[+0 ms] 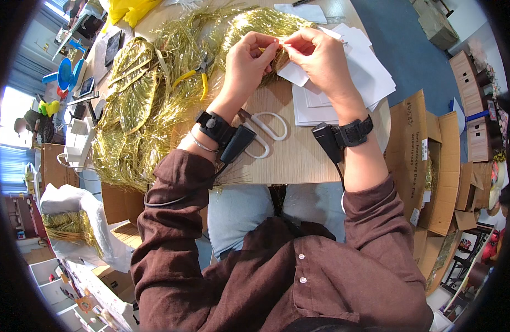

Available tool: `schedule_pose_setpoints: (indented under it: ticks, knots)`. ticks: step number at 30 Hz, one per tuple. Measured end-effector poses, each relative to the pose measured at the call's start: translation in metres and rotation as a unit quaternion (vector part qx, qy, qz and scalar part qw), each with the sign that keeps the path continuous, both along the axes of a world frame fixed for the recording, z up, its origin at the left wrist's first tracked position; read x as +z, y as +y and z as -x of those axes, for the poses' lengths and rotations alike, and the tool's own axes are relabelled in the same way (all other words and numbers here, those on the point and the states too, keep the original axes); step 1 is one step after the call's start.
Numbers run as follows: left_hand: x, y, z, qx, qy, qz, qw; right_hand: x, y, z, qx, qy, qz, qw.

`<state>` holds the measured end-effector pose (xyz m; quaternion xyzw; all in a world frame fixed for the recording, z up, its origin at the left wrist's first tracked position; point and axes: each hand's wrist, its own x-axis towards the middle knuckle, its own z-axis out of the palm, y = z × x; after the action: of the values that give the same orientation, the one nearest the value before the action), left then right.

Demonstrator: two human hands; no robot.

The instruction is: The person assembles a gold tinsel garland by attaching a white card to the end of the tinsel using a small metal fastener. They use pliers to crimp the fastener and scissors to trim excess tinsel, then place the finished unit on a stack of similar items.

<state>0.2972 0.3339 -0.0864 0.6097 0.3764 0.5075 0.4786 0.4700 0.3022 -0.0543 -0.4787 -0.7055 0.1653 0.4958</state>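
At the far side of the table, my left hand [248, 63] and my right hand [323, 62] meet, both closed in a pinch. Their fingertips nearly touch around something too small to name. Just behind them lies a bright bundle of gold tinsel [245, 26]; whether a strand of it runs into my fingers I cannot tell. More gold tinsel fringe [122, 110] is heaped across the left of the table. Yellow-handled pliers [204, 83] rest on that heap, left of my left hand. Scissors with white handles [285, 131] lie between my forearms, their blades partly hidden by my left wrist.
White paper sheets [376, 77] are stacked under and beside my right hand. A dark phone [113, 48] and a yellow plastic bag [132, 10] are at the far left. Open cardboard boxes [407, 144] stand right of the table; a white bag [114, 232] with tinsel is at left.
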Motion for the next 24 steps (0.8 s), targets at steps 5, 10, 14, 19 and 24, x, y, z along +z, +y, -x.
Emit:
schedule_pose_setpoints:
  ticks: [5,10,14,19,24]
  knots:
    - [0.0,-0.0005,0.0001,0.012,0.022,-0.013,1.0,-0.0006,-0.0002,0.0001,0.001,-0.015,-0.004,1.0]
    - [-0.0003,-0.0001,-0.0006,0.02,0.036,-0.027,0.999,0.0004,-0.0022,0.0001,-0.008,-0.024,0.002,1.0]
    - [-0.0002,-0.0006,-0.001,0.03,0.044,-0.033,0.998,0.0008,-0.0023,0.0004,-0.01,-0.022,0.009,1.0]
    - [0.0013,-0.0012,-0.0011,0.037,0.068,-0.045,0.996,0.0003,-0.0022,0.0005,-0.017,-0.027,0.011,0.999]
    - [0.0015,-0.001,0.0008,0.037,0.101,-0.055,0.993,-0.0016,-0.0016,0.0011,-0.022,-0.025,0.007,0.999]
